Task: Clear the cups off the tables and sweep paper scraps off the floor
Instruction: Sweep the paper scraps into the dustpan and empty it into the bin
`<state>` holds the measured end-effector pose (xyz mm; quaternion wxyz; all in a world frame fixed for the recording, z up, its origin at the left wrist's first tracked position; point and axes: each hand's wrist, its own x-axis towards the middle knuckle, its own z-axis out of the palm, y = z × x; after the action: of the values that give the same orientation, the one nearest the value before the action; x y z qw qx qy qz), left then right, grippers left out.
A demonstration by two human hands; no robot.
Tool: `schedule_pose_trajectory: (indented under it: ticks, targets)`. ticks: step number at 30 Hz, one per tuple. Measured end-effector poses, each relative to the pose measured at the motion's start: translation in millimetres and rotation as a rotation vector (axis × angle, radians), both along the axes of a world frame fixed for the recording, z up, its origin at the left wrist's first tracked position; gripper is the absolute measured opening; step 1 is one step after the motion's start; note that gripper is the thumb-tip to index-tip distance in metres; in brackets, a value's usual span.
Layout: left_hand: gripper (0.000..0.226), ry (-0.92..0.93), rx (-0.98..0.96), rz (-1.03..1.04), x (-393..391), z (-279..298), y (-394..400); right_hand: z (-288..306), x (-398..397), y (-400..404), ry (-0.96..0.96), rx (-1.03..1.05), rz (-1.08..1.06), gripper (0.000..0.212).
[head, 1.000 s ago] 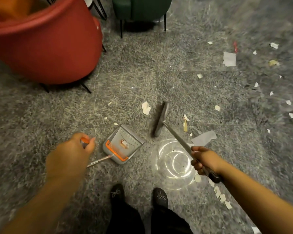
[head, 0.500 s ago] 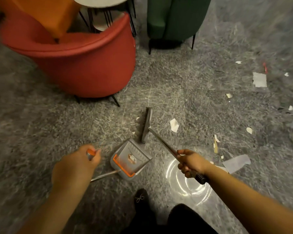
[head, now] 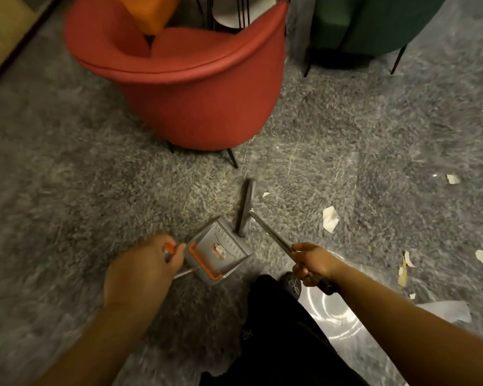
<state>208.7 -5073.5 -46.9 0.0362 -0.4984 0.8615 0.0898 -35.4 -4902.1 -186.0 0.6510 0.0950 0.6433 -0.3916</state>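
My left hand (head: 142,270) grips the orange-tipped metal handle of a grey dustpan (head: 216,250) that rests on the floor with an orange rim and a small scrap inside. My right hand (head: 313,264) grips the metal handle of a broom, whose grey head (head: 246,207) stands on the floor at the dustpan's open mouth. Paper scraps lie to the right: a white piece (head: 330,218), a small bit (head: 265,194) by the broom head, and several more (head: 403,270) farther right.
A red armchair (head: 195,87) with an orange cushion stands just beyond the broom, a green chair (head: 374,23) at the back right. A large grey paper sheet (head: 446,312) lies by my right forearm. My dark trousers and shoe (head: 290,282) are below the dustpan.
I have stepped left toward the red armchair. The broom head has swung from right of the dustpan to its mouth, leaving the white scrap behind on the right.
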Motion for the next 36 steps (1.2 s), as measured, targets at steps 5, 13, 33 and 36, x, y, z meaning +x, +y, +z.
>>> schedule_pose_trajectory:
  ticks: [5, 13, 33, 36]
  targets:
    - [0.029, -0.009, 0.033, 0.043, -38, 4, -18, -7, -35, -7, -0.011, 0.020, 0.037, 0.029]
    - [0.031, -0.003, 0.043, -0.006, -68, -3, -35, -9, -61, 9, -0.045, 0.109, 0.033, 0.018]
    - [0.027, -0.003, 0.114, -0.475, -154, -15, 39, -2, -8, 193, 0.044, 0.205, -0.553, 0.027]
    - [0.024, 0.032, 0.121, -0.542, -180, -15, 68, -5, -16, 235, 0.010, 0.195, -0.645, 0.021]
